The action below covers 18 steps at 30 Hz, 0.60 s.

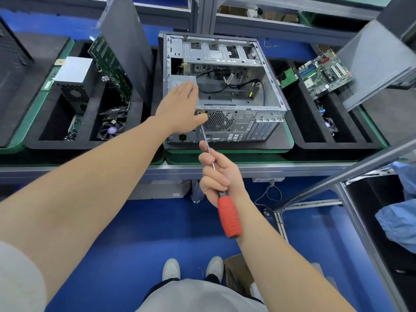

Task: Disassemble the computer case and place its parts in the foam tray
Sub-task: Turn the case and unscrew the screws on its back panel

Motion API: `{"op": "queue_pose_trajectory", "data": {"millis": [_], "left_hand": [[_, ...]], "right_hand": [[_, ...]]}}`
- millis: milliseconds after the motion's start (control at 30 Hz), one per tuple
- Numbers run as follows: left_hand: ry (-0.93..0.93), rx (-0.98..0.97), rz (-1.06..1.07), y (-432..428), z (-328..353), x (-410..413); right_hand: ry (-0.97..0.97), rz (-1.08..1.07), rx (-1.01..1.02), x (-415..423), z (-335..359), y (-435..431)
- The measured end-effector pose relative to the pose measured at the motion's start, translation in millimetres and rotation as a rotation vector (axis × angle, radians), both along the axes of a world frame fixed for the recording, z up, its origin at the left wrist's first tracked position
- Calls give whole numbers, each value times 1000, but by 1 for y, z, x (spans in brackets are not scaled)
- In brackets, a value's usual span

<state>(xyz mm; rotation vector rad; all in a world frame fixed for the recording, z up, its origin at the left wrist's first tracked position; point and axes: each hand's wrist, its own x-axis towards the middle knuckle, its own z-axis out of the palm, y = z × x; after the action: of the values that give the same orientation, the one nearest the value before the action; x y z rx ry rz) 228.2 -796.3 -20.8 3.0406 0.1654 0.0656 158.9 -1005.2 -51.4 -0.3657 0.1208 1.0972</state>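
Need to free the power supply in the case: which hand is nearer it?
Left. The left hand rests on the power supply inside the case; the right hand is out in front of the case, gripping the screwdriver.

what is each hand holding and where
Right hand grips the screwdriver by its shaft, just above the red handle. Left hand holds nothing, resting flat on the computer case.

1 head-worn view looks forward and steeply down (wide-angle) at the bench [247,170], close in.
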Motion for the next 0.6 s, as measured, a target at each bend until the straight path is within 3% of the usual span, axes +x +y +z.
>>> {"op": "queue_pose_trajectory", "data": {"millis": [133,433,500,600], "left_hand": [[0,-5,-1,0,1,0],[0,26,-1,-2,1,-1],[3,17,-1,-2,1,-2],[12,10,6,-1,2,-2]], "right_hand": [[-342,-60,-327,-5,-6,9],[-1280,-92,-1510,-17,-9,24],[-1275,-101,-1474,-16,-11,23],[-889,-47,-1055,-9,-7,20]]}}
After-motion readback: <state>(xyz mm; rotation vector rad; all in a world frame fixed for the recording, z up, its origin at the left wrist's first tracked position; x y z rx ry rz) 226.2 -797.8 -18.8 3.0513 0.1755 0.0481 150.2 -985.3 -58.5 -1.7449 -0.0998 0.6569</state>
